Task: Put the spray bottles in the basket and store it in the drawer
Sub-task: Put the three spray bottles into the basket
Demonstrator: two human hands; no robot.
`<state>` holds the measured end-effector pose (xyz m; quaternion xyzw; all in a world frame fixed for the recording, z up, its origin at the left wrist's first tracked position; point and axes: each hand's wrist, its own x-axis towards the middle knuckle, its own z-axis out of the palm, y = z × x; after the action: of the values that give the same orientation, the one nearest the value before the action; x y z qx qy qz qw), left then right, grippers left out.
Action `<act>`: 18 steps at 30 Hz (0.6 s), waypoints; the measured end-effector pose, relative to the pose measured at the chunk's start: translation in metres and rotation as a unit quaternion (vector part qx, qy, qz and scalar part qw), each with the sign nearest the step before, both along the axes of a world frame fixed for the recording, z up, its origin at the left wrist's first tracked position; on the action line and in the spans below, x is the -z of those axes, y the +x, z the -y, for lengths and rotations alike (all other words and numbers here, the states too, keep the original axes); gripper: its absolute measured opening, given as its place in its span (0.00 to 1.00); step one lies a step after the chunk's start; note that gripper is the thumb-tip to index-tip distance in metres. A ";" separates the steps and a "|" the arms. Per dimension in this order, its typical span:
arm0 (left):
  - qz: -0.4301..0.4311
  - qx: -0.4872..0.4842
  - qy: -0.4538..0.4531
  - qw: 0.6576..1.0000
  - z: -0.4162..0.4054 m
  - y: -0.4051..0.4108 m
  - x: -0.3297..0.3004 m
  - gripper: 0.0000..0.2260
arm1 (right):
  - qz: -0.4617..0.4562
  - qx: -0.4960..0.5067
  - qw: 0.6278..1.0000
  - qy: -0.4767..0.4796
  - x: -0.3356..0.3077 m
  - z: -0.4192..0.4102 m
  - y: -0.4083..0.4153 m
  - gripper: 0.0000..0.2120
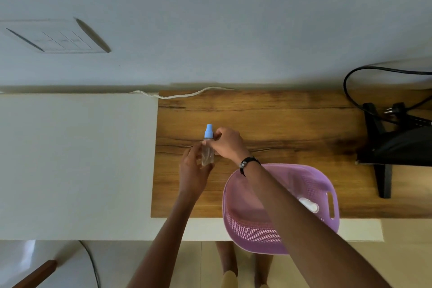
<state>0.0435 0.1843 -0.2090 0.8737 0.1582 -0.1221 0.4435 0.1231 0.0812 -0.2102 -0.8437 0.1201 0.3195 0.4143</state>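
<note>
Nearest, at the right of the wooden surface [292, 124], a purple basket [254, 229] overhangs the near edge, with a white-capped spray bottle [308, 204] lying inside. Farther left, both hands meet on a clear spray bottle [207, 153] with a blue top: the left hand [192, 170] wraps its body, and the right hand [228, 144] pinches its neck. Farthest right sits a black stand [385, 147].

Both hands [210, 154] gripping blue-capped spray bottle [207, 147], purple basket [257, 231] beside
</note>
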 end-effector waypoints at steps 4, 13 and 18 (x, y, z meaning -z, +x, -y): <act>0.031 -0.027 -0.026 0.999 0.004 0.003 -0.015 0.27 | 0.014 0.023 0.999 0.044 -0.014 0.011 0.001 0.18; 0.127 -0.059 -0.107 0.984 0.038 0.000 -0.095 0.23 | 0.143 0.005 0.983 0.119 -0.113 0.064 -0.019 0.18; 0.133 -0.042 -0.132 0.981 0.060 -0.035 -0.118 0.21 | 0.212 -0.065 0.968 0.120 -0.142 0.099 -0.053 0.16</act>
<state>0.0086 0.1238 -0.0914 0.8083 0.1167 -0.0059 0.5770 0.0705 -0.0182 -0.0684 -0.8422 -0.0648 0.1720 0.5068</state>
